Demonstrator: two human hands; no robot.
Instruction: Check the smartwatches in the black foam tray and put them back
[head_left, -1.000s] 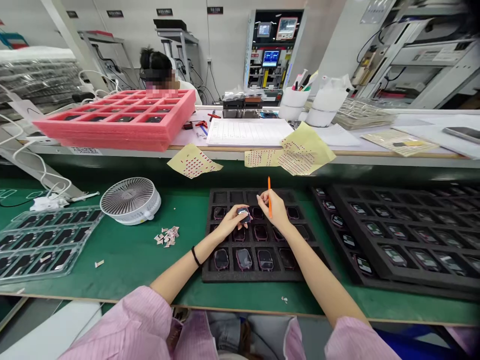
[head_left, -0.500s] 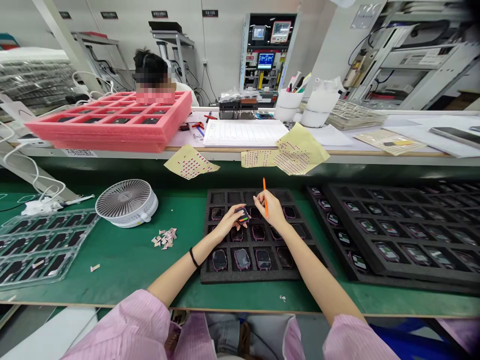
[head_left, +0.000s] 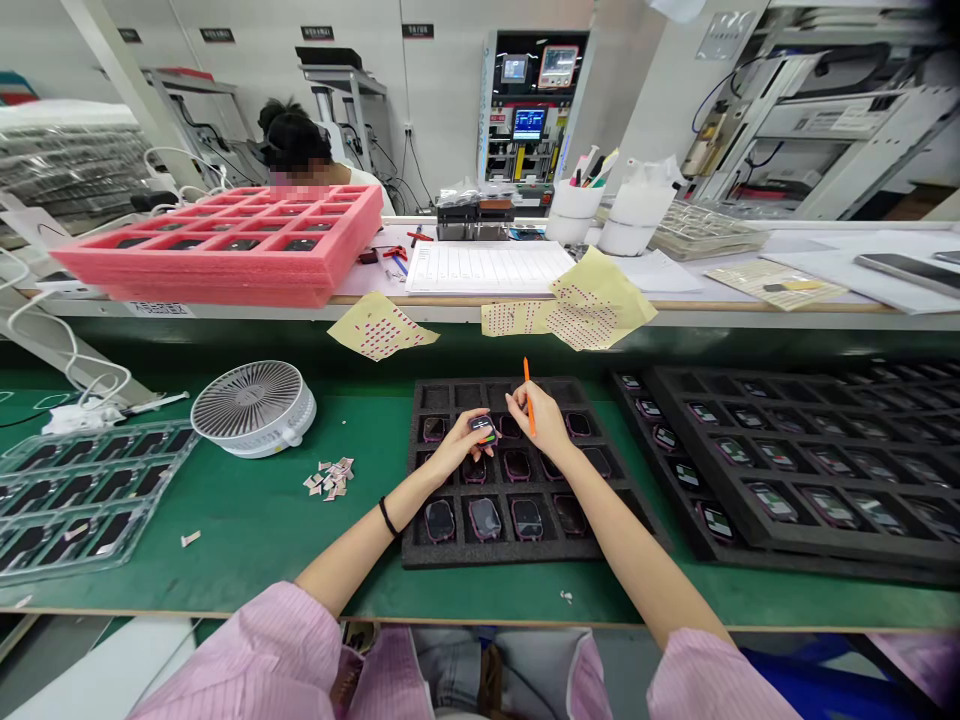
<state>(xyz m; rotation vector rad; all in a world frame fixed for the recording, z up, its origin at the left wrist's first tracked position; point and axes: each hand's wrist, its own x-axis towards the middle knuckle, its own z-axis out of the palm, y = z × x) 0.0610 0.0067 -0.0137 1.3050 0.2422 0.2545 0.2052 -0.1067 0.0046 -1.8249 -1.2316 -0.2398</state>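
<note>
My left hand (head_left: 456, 447) pinches a small square smartwatch body (head_left: 484, 429) by its edges, with its lit screen facing up. My right hand (head_left: 544, 420) sits just beside it, holding an orange pen (head_left: 529, 398) upright between its fingers. Both hands hover over a black foam tray (head_left: 450, 392) with a grid of pockets. Several dark watch bodies with pink-edged outlines lie in its lower rows (head_left: 484, 519), and the top row shows bare pockets. The watch's underside is hidden by my fingers.
More black trays (head_left: 772, 503) with lit watches lie to the right. On the left are a white fan (head_left: 253, 408), paper scraps (head_left: 330, 478) and a clear plastic tray (head_left: 90, 497). Yellow sticker sheets (head_left: 379, 327) hang from the raised shelf, which bears a pink foam tray (head_left: 217, 270). A co-worker (head_left: 300, 145) sits beyond.
The watch has turned slightly in my left hand, and its screen now faces up more. The orange pen tilts a little differently. The whole view has shifted slightly.
</note>
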